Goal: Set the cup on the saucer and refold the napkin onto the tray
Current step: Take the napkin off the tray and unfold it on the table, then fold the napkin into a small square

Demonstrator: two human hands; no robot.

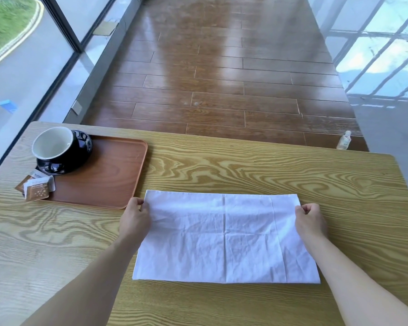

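A white cloth napkin (224, 236) lies flat on the wooden table (245, 165), folded into a wide rectangle. My left hand (135, 217) pinches its far left edge. My right hand (310, 218) pinches its far right edge. A black cup (54, 145) with a white inside stands on a black saucer (80, 158) at the far left end of a brown tray (111, 175).
Small brown and white sachets (35, 188) lie at the tray's near left corner, partly over its rim. A small clear bottle (344, 140) stands at the table's far right edge. Beyond the table are a wood floor and glass walls on both sides.
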